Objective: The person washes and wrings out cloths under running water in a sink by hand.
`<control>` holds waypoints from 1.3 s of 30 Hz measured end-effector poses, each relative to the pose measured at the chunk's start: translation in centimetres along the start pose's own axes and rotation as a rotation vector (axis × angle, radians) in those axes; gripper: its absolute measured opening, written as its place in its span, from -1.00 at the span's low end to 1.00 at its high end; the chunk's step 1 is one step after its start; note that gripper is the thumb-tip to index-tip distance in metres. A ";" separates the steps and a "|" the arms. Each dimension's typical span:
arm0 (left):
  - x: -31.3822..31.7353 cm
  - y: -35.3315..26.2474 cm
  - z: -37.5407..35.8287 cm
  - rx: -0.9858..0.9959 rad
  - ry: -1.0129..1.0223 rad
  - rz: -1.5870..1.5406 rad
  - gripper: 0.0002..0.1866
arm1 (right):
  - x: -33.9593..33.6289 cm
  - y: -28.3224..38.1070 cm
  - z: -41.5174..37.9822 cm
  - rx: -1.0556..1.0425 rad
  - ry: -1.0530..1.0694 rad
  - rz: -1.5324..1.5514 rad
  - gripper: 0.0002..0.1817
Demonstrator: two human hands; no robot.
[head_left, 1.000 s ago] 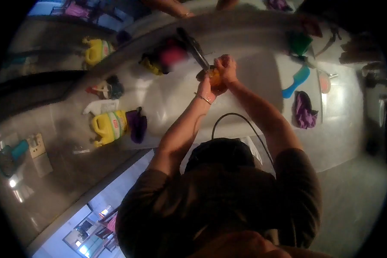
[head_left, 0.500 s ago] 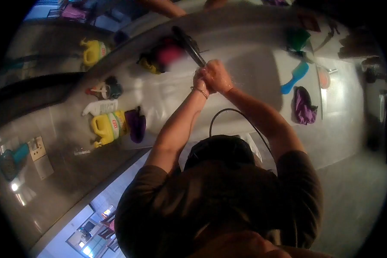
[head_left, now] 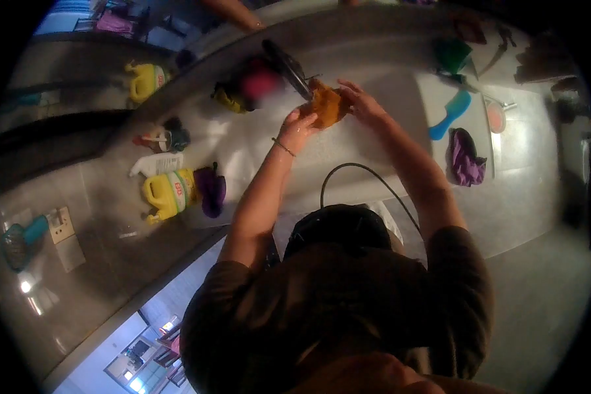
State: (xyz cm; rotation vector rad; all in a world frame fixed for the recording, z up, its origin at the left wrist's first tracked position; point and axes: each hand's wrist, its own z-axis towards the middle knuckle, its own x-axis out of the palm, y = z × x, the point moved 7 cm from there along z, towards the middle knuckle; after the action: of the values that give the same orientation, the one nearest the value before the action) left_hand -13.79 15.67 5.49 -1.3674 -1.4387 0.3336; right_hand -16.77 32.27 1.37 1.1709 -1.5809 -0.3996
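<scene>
An orange-brown piece of crumpled cloth (head_left: 328, 106) is spread between my hands, just below the end of the dark faucet (head_left: 289, 69). My left hand (head_left: 299, 128) grips its left side, with the thumb lying over the front. On the right edge, my right hand (head_left: 366, 108) holds the cloth with fingers partly stretched. Both hands are above the pale sink basin (head_left: 374, 154).
Left of the basin stand a yellow jug (head_left: 169, 194), a white bottle (head_left: 157, 164) and a dark purple cloth (head_left: 210, 190). A blue brush (head_left: 452, 115) and a purple cloth (head_left: 466, 157) lie on the right ledge. Behind the faucet is a blurred pink item (head_left: 259, 82).
My hands were clasped tightly together under the faucet. They have moved apart sideways, and the orange-brown cloth now shows between them.
</scene>
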 end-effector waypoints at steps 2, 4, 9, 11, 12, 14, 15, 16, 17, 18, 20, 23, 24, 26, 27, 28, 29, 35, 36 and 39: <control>-1.4 -1.2 -0.3 -0.008 -0.171 0.043 -0.52 | -0.2 1.1 -1.0 0.013 0.007 -0.096 -0.43; -2.5 -3.1 -0.1 0.108 -0.322 0.167 -0.61 | 0.7 0.4 -2.1 0.263 0.119 -0.187 -0.33; -0.3 -5.2 0.7 0.118 -0.222 0.354 -0.80 | 2.3 -2.4 -2.3 0.332 0.200 -0.139 -0.35; 0.6 -6.6 0.5 0.207 -0.244 0.578 -0.81 | 1.9 -2.7 -1.3 0.280 0.232 -0.001 -0.36; 0.8 -7.1 0.3 0.205 -0.244 0.580 -0.81 | 1.3 -2.4 -0.9 0.208 0.248 0.004 -0.44; 0.9 -7.8 -0.3 0.094 -0.234 0.736 -0.72 | 0.4 -1.9 -0.5 0.134 0.262 0.009 -0.52; 0.0 -7.5 -0.2 0.093 -0.233 0.737 -0.72 | -0.4 -1.4 -0.2 0.054 0.217 -0.009 -0.56; -1.0 -6.1 0.4 0.058 -0.131 0.871 -0.67 | -0.9 -0.9 -0.1 -0.027 0.173 -0.027 -0.60; -1.2 -5.1 0.6 0.021 -0.028 1.003 -0.62 | -0.5 -0.5 -0.5 -0.028 0.173 -0.027 -0.60; -1.9 -4.6 0.8 0.022 -0.028 1.004 -0.62 | -0.5 0.2 -0.7 -0.051 0.129 0.031 -0.63; -2.6 -3.6 0.9 -0.149 -0.013 1.253 -0.67 | -0.3 1.4 -0.8 -0.076 0.085 0.090 -0.65; -1.4 -4.1 0.0 0.030 -0.065 1.046 -0.72 | 0.8 3.1 -1.5 -0.052 0.071 0.200 -0.60; -1.5 -3.9 -0.1 0.004 -0.111 0.680 -0.73 | 1.3 4.1 -2.3 -0.053 0.057 0.188 -0.56; -0.8 -4.0 0.0 0.021 -0.112 0.507 -0.73 | 0.9 4.4 -2.6 -0.055 0.041 0.175 -0.52; -0.6 -4.1 0.0 0.036 -0.113 0.334 -0.72 | 1.3 4.3 -2.4 -0.061 0.217 0.146 -0.46; -0.7 -4.0 0.0 0.051 -0.115 0.161 -0.71 | 2.5 4.7 -3.0 -0.066 0.393 0.115 -0.41; -0.6 -5.1 0.3 0.195 -0.122 0.344 -0.70 | 2.7 4.9 -3.3 -0.064 0.393 0.115 -0.41; 0.4 -5.4 1.4 0.113 -0.004 -0.111 -0.70 | 5.3 2.3 -5.2 -0.001 0.605 -0.827 -0.20; -0.1 -5.3 1.8 0.113 -0.003 -0.110 -0.70 | 4.0 1.4 -4.7 -0.002 0.604 -0.826 -0.20; -1.2 -5.1 2.2 0.028 -0.060 -0.098 -0.69 | 2.4 3.2 -5.3 0.169 0.305 -0.521 -0.36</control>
State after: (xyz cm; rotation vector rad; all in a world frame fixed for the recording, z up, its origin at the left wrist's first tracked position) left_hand -18.58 14.09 8.09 -1.2685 -1.5396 0.3322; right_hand -13.52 33.32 7.06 1.6925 -1.0500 -0.4017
